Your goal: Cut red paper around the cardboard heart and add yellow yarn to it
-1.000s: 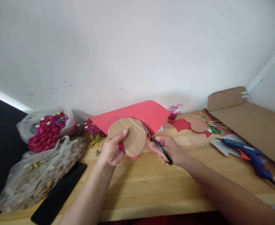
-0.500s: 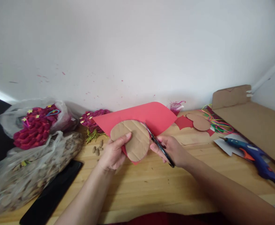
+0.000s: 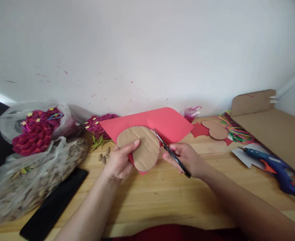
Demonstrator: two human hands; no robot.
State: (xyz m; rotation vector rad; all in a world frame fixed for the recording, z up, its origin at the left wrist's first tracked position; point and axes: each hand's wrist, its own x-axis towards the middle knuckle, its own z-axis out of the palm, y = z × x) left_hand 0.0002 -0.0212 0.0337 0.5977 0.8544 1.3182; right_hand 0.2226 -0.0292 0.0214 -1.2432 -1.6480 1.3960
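Observation:
My left hand [image 3: 121, 160] is closed on a rounded cardboard cutout [image 3: 145, 150] and the red paper [image 3: 159, 122] behind it, thumb pressed flat on the cardboard. The paper spreads out past the cutout at the top and right, and a small red edge shows below. In my right hand [image 3: 187, 159] are black-handled scissors [image 3: 173, 155], fingers wrapped round the handles. Their blades point up and left, at the paper along the cutout's upper right edge. How far apart the blades are is hard to see.
Plastic bags hold peanut-like shells [image 3: 49, 177] and a magenta decorated piece [image 3: 34, 137] at left, by a black flat object [image 3: 54, 204]. Loose shells [image 3: 104, 157] lie nearby. Rightward are another cardboard cutout [image 3: 215, 130], coloured cords [image 3: 240, 134], a glue gun [image 3: 270, 167] and a cardboard box [image 3: 275, 130].
The camera view has shifted slightly. The scissors' handles sit a little farther right of the cutout, while the blades stay at its upper right edge. Both hands keep their holds.

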